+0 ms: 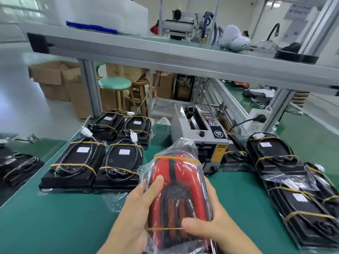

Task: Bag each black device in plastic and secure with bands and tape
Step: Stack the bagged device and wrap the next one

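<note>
I hold a red and black device [176, 182] wrapped in a clear plastic bag above the green table [64, 217]. My left hand [139, 204] grips its left side, thumb on top. My right hand [207, 226] grips its right side, thumb over a tan rubber band [165, 228] stretched across the near end. A second band [176, 158] circles the far end. Several bagged and banded black devices [75, 162] lie in a block at the left. More of them [300, 198] lie at the right.
A grey tape dispenser machine [201, 129] stands just beyond the held device. An aluminium shelf frame [165, 54] spans overhead. A green stool [115, 84] and cardboard boxes [58, 79] stand behind the table. A power strip [256, 123] lies at the right.
</note>
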